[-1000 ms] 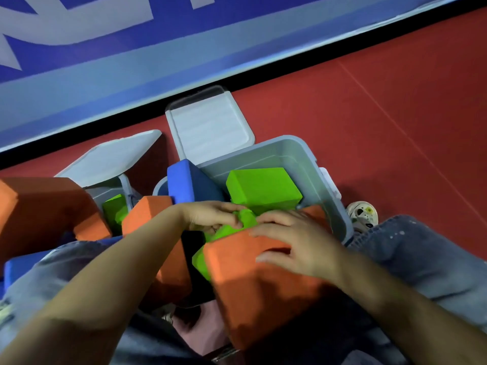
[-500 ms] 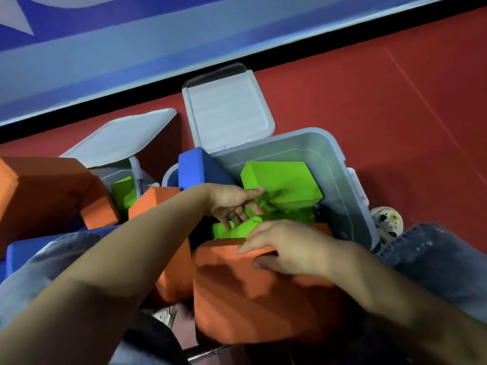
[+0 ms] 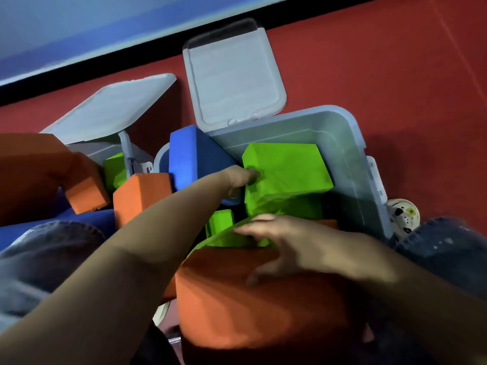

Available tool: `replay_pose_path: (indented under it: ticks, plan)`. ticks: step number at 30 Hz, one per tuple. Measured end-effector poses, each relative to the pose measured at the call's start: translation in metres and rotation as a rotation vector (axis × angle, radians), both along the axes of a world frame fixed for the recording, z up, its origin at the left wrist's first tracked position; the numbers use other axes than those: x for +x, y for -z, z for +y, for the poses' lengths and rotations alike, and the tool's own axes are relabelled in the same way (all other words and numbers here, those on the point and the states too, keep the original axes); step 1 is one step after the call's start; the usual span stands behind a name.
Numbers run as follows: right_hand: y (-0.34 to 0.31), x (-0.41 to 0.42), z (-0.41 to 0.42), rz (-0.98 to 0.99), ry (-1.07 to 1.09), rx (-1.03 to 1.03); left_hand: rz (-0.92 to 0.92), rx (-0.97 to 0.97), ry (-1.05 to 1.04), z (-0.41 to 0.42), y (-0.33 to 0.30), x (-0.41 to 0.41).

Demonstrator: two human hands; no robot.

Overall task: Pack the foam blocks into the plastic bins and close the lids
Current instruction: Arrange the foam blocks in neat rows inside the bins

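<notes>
A grey plastic bin (image 3: 350,143) stands open on the red floor with its lid (image 3: 232,75) tipped back. Inside it lies a large green foam block (image 3: 287,169), and my left hand (image 3: 238,180) grips that block's left edge. A blue block (image 3: 189,156) leans over the bin's left rim. My right hand (image 3: 276,241) rests with spread fingers on a big orange block (image 3: 250,299) and on a flat green piece (image 3: 226,238) at the bin's near side. A small green block (image 3: 220,222) sits between my arms.
A second open bin (image 3: 105,150) with a raised lid (image 3: 110,106) stands at the left, holding a green block (image 3: 114,169). Orange blocks (image 3: 142,196) (image 3: 34,167) crowd around it. My jeans-clad knees (image 3: 448,246) flank the bin. A white spotted shoe (image 3: 403,214) lies to the right.
My left hand has reached deeper into the bin and taken hold of the large green block. My right hand has spread its fingers and slid onto the flat green piece.
</notes>
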State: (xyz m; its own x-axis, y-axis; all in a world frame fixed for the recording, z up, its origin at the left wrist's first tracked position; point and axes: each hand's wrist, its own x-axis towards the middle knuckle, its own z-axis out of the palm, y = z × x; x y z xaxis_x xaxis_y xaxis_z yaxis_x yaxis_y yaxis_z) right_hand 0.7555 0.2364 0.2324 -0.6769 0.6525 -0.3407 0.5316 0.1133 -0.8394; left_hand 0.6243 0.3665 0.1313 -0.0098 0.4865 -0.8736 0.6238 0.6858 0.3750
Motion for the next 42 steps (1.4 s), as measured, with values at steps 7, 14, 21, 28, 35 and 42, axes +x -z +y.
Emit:
replay_pose_path:
  ticks: [7, 14, 21, 28, 35, 42]
  plan:
    - [0.005, 0.005, 0.004, -0.008, -0.019, -0.007, -0.083, -0.130, -0.131, -0.003, 0.022, 0.007]
    - [0.003, 0.011, 0.012, -0.041, -0.108, 0.000, -0.180, -0.054, -0.275, 0.003, 0.028, 0.012]
    - [0.016, 0.029, 0.034, -0.094, 0.031, -0.015, -0.186, -0.080, -0.429, 0.000, 0.046, 0.007]
    - [0.088, 0.058, 0.049, -0.413, 0.279, -0.131, -0.175, -0.180, -0.542, 0.004, 0.048, 0.009]
    - [0.101, 0.062, 0.050, -0.445, 0.446, -0.165, -0.159, -0.102, -0.256, 0.006, 0.038, 0.026]
    - [0.090, 0.056, 0.053, -0.493, 0.429, 0.062, -0.200, -0.034, -0.091, 0.012, 0.038, 0.028]
